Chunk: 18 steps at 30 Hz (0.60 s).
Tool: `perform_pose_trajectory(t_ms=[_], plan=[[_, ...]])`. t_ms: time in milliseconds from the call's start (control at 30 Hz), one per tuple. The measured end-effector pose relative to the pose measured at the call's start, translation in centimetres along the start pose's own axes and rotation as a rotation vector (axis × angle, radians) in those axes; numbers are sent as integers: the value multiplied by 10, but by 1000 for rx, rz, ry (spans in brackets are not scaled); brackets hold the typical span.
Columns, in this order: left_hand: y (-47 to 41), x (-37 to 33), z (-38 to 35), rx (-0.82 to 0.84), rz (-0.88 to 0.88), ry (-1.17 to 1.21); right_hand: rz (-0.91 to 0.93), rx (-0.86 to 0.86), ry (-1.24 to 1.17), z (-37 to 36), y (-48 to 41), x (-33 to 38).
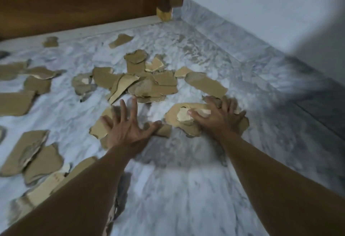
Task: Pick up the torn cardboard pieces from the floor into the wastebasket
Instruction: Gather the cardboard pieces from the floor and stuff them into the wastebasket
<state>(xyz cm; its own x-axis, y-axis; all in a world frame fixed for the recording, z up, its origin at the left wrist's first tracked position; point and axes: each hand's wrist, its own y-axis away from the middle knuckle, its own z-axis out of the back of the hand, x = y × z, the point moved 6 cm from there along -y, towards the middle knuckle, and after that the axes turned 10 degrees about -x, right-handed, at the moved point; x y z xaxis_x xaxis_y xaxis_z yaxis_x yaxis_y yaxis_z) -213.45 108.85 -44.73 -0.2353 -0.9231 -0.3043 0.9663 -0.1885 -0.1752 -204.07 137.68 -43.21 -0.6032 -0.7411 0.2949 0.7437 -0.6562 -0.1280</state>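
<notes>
Several torn brown cardboard pieces lie scattered over the grey marble floor (177,189), with a heap (149,84) in the middle. My left hand (125,127) hovers with fingers spread over a small piece (97,127), its thumb touching another scrap (165,130). My right hand (218,116) presses down on a larger oval piece (177,113) with a pale torn patch, fingers curled over its far edge. More pieces lie at the left (15,103) and under my left forearm (43,163). No wastebasket is in view.
A wooden bed frame (74,2) with a leg (165,13) stands at the back. A pale wall (261,11) with a marble skirting (233,35) runs along the right. Open marble floor lies between my arms.
</notes>
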Motion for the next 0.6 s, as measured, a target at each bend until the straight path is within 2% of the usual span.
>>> perform_pose_trajectory(t_ms=[67,200,333,433,467,600], plan=[[0,-2,4,-22,-9,-21,66,-24,-57,-2,-8,18],[3,-6,28,-181,5,24,218,-111,-170,1,-7,52],[-14,1,32,-300,163,135,126,-275,-320,5,-12,58],[-62,-7,32,-389,119,168,60,-171,-298,-11,-38,61],[-83,-9,28,-341,99,155,61,-113,-250,-17,-47,65],[-133,-5,-18,53,6,-9,102,52,-32,-46,-76,76]])
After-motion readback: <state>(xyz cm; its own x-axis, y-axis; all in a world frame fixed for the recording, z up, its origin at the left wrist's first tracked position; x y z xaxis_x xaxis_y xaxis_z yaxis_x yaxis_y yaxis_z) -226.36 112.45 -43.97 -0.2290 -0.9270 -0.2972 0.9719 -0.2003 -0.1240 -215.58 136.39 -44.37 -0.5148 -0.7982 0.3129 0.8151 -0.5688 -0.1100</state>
